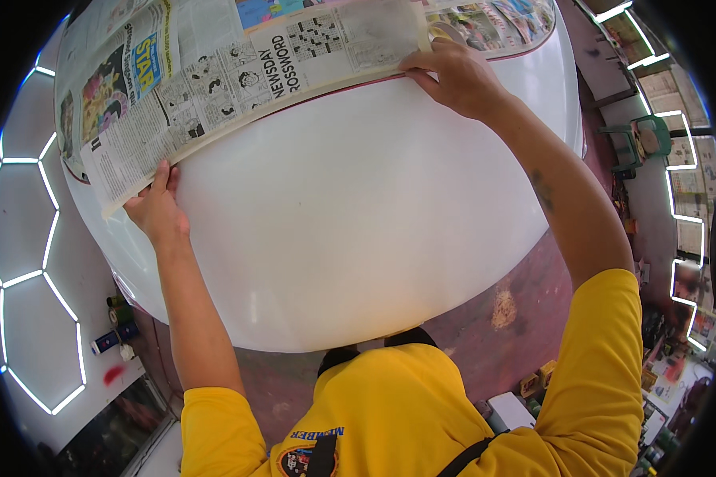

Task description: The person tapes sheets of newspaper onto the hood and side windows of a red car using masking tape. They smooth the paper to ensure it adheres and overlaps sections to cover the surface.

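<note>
A long newspaper sheet (215,103) stretches across a glossy white curved car panel (326,191), with a pale strip of masking tape (250,119) along its near edge. My left hand (161,208) is closed on the sheet's near left corner, thumb and fingers at the taped edge. At the right end, my right hand (460,78) pinches that same edge between thumb and forefinger. A roll of masking tape (447,32) sits against the far side of my right hand, partly hidden by its fingers. A thin dark red line runs just below the tape.
More newspaper (501,28) covers the surface beyond. A reddish floor (485,318) lies below the panel. To the right stands a green plastic chair (640,139); bottles and boxes (533,389) crowd the lower right. Lit hexagonal strips (24,278) line the left wall, above several cans (119,318).
</note>
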Demonstrator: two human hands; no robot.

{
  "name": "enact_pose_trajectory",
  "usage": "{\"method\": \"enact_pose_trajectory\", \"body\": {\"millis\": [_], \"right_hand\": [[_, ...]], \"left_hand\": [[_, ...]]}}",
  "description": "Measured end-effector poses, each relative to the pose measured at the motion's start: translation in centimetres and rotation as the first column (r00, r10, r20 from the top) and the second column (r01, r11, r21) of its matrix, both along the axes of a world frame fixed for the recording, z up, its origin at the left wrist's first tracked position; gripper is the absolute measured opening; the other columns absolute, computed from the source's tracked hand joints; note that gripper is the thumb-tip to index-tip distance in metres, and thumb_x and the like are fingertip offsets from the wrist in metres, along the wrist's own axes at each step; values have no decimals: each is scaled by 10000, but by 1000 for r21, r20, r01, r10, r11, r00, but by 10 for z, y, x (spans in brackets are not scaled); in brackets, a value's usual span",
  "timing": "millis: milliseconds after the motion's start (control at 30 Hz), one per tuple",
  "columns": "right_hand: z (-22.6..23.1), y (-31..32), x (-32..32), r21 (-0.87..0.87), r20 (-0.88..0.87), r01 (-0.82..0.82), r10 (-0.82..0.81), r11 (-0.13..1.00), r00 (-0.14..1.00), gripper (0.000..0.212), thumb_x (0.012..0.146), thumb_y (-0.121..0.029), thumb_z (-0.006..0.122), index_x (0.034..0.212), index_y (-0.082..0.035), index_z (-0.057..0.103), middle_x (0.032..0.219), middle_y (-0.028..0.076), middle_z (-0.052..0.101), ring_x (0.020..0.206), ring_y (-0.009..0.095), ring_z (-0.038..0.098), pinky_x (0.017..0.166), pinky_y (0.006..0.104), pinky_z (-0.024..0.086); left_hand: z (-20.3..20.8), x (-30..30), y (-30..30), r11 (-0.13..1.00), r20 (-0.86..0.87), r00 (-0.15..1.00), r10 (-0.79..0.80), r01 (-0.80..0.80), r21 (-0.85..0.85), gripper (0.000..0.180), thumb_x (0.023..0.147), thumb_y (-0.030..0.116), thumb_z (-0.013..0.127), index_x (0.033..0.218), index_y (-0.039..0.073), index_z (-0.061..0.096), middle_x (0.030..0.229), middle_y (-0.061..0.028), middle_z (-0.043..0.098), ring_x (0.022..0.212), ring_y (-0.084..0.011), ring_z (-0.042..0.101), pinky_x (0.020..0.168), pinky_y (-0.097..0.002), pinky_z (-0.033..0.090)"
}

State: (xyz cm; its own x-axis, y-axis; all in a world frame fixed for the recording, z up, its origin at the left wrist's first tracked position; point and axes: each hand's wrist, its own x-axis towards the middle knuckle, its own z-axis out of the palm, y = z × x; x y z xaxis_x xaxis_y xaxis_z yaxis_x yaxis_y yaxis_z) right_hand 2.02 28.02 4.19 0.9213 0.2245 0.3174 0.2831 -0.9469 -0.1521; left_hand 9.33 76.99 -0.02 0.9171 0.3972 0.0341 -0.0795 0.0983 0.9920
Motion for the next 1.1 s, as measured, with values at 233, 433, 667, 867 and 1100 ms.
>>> {"method": "enact_pose_trajectory", "body": {"millis": [233, 433, 667, 867, 1100], "right_hand": [[3, 19, 14, -7, -53, 52, -52, 999, 997, 192, 1040, -340, 790, 1120, -187, 872, 926, 89, 797, 943, 323, 764, 812, 486, 605], [8, 30, 19, -8, -72, 56, -56, 998, 996, 213, 1028, -375, 804, 1087, -185, 878, 924, 88, 812, 927, 320, 768, 817, 477, 605], [11, 34, 23, 36, -142, 110, -104, 993, 984, 216, 1006, -370, 827, 1052, -164, 878, 915, 80, 825, 898, 322, 759, 805, 473, 598], [19, 40, 26, 30, -165, 132, -125, 991, 978, 202, 989, -345, 837, 1018, -149, 877, 907, 76, 829, 889, 328, 756, 797, 475, 593], [18, 51, 27, -62, -127, 64, -71, 996, 989, 216, 1011, -367, 810, 1046, -163, 871, 932, 87, 807, 935, 330, 765, 835, 476, 607]], "left_hand": [[-2, 1, 3, 1000, 1, 1000, 12, -12, 13, 760, 979, -181, 758, 1620, 58, 427, 1498, -188, 629, 1220, -285, 731, 940, -383, 722], [-1, 1, 3, 998, -13, 999, 49, -49, 27, 759, 972, -171, 777, 1614, 65, 450, 1476, -189, 651, 1224, -301, 739, 952, -391, 711], [6, 0, 2, 994, -62, 995, 72, -67, 90, 772, 954, -157, 804, 1610, 71, 466, 1436, -176, 683, 1136, -278, 765, 867, -365, 698], [7, -3, -1, 990, -62, 994, 91, -83, 117, 791, 941, -144, 826, 1611, 77, 468, 1434, -167, 689, 1119, -256, 762, 810, -342, 687], [9, -3, -4, 987, -78, 992, 102, -91, 129, 766, 949, -129, 827, 1598, 77, 477, 1442, -160, 688, 1129, -248, 759, 785, -321, 675]]}}
